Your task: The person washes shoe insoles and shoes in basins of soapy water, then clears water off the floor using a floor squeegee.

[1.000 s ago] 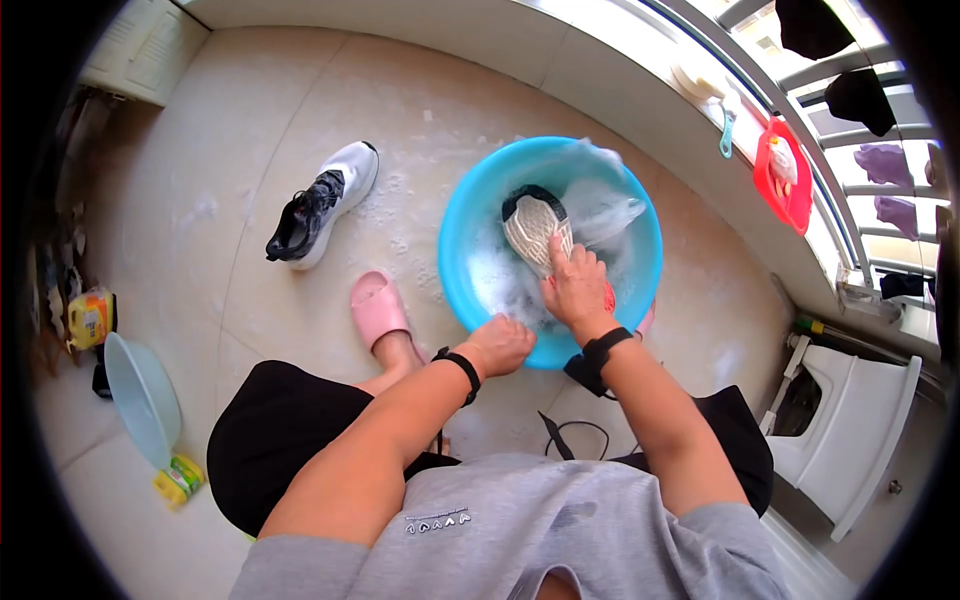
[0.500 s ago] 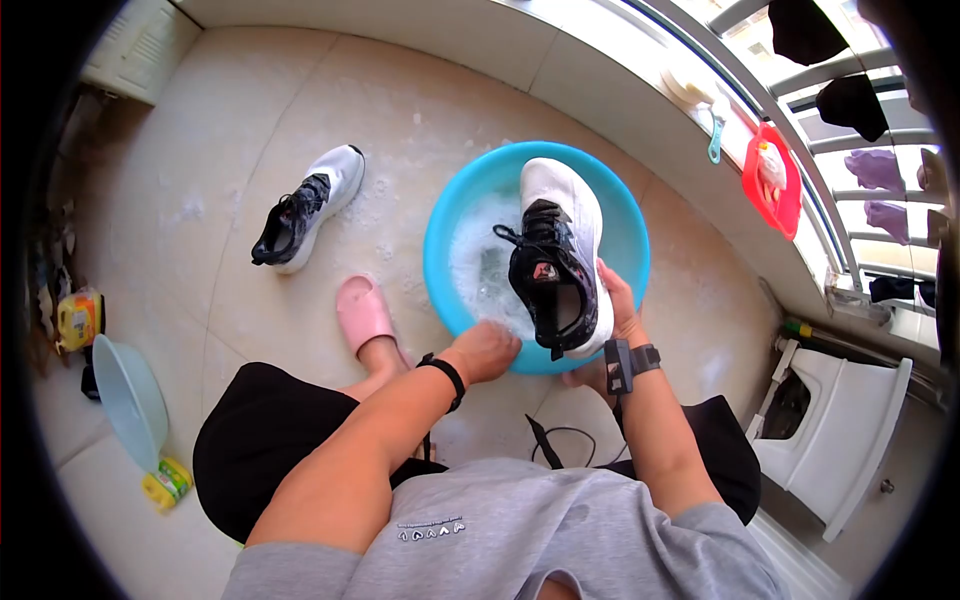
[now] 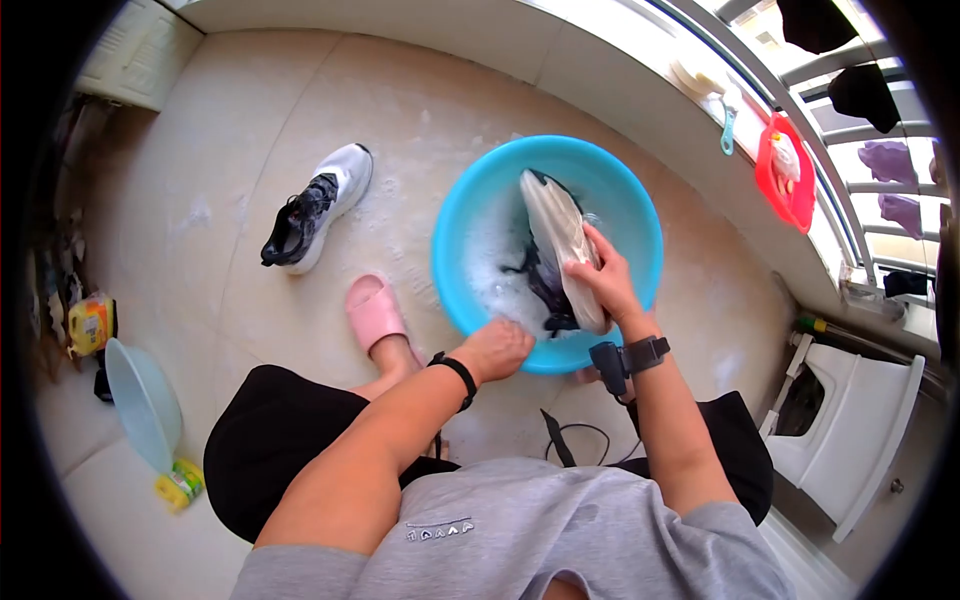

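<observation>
A blue basin [image 3: 446, 250] holds foamy water. In it a white-and-black sneaker [image 3: 562, 240] lies tilted on its side, its pale sole turned up and its dark upper and laces down in the suds. My right hand [image 3: 608, 280] grips the shoe around the sole near the heel, thumb on top. At the basin's near left rim is my left hand [image 3: 500, 350], its fingers curled closed; what they hold, if anything, is hidden. The other sneaker [image 3: 322, 210] rests on the tiled floor to the left of the basin.
A pink slipper [image 3: 376, 310] is on my foot by the basin. Farther left stand a pale blue basin [image 3: 145, 400] and yellow packages [image 3: 180, 485]. A red basket [image 3: 785, 175] and a brush [image 3: 728, 130] are at the window ledge. A white cabinet [image 3: 850, 420] is at right.
The sneaker has rolled over from opening-up to sole-up and sits lower in the basin. My right hand has turned with it. My left hand stays closed near the rim.
</observation>
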